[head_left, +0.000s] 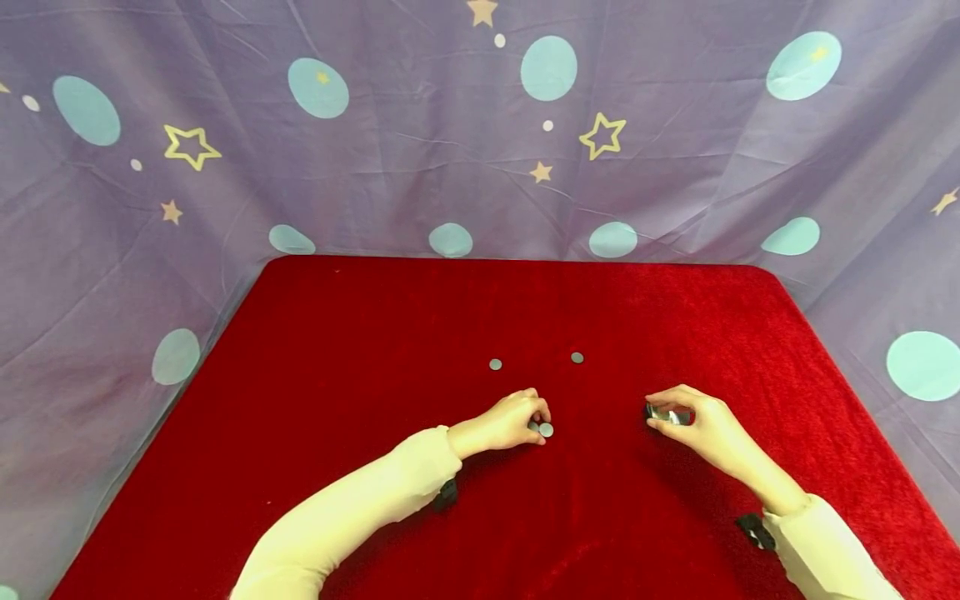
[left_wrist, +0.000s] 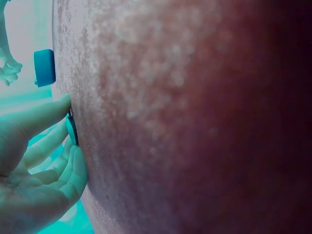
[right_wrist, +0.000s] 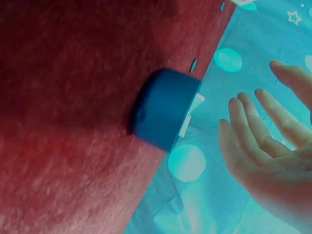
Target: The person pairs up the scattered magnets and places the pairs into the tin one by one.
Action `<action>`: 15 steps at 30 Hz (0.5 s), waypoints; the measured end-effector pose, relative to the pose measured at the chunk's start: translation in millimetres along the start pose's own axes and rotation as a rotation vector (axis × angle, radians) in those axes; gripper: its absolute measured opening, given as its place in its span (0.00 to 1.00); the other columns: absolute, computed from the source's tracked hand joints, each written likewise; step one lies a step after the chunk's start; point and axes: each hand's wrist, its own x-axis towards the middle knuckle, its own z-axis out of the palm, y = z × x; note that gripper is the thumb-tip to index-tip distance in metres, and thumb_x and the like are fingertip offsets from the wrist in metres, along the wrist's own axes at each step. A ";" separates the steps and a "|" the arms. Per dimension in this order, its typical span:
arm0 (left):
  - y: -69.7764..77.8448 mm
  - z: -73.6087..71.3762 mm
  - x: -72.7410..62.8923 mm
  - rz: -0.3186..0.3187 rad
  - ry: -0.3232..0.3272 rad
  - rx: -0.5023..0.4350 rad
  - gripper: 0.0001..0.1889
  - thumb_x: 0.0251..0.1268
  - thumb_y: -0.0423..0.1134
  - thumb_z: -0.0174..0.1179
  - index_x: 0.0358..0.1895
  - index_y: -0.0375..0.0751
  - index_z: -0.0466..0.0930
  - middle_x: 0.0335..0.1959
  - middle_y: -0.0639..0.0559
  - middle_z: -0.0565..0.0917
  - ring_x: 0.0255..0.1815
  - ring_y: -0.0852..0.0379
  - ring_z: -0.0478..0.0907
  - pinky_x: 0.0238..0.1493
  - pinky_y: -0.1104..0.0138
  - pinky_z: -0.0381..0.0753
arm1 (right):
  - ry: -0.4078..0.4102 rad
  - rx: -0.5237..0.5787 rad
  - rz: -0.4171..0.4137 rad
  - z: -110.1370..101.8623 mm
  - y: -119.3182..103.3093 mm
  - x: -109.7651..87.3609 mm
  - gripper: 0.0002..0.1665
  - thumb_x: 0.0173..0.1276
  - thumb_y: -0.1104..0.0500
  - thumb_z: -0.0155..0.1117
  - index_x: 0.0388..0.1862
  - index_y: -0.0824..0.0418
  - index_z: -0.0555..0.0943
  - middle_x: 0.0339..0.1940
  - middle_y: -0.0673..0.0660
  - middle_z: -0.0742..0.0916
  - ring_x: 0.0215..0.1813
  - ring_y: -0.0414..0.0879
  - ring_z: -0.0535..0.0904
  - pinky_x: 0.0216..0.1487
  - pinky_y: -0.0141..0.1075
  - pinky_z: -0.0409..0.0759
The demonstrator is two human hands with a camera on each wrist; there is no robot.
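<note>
Toward the worktop's [head_left: 360, 333] right edge from two discs [head_left: 546, 430], the cup [right_wrist: 163, 109] sits by your right hand [head_left: 705, 427], spread, not gripping. Your left hand [head_left: 510, 422], narrowed, is at the discs; can't tell if pinching.

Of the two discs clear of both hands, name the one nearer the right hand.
The rightmost disc in the head view; the other disc lies left of it, farther from the right hand.

Star-patterned drapes [head_left: 420, 158] around a red-covered table [head_left: 375, 333] suggest a curtained booth.
</note>
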 end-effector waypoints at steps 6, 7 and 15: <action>-1.8 -0.1 1.6 0.041 0.001 0.004 0.11 0.46 0.38 0.67 0.33 0.40 0.77 0.30 0.51 0.73 0.32 0.59 0.71 0.36 0.73 0.69 | -0.004 0.006 0.038 -7.2 4.4 -5.4 0.15 0.55 0.60 0.65 0.42 0.62 0.79 0.38 0.53 0.82 0.37 0.43 0.78 0.36 0.38 0.77; -2.0 -0.1 1.8 0.049 0.001 0.006 0.11 0.46 0.38 0.67 0.33 0.40 0.77 0.30 0.51 0.73 0.32 0.59 0.71 0.36 0.73 0.69 | -0.003 0.010 0.043 -7.9 5.5 -6.2 0.15 0.55 0.60 0.65 0.42 0.62 0.79 0.39 0.53 0.82 0.38 0.43 0.78 0.36 0.37 0.77; -3.2 -2.1 4.3 0.082 -0.029 0.041 0.10 0.48 0.39 0.66 0.32 0.40 0.78 0.28 0.53 0.74 0.30 0.61 0.71 0.33 0.75 0.69 | 0.032 -0.010 0.076 -13.0 16.1 -9.3 0.16 0.53 0.58 0.67 0.42 0.61 0.80 0.38 0.53 0.82 0.39 0.41 0.77 0.39 0.29 0.74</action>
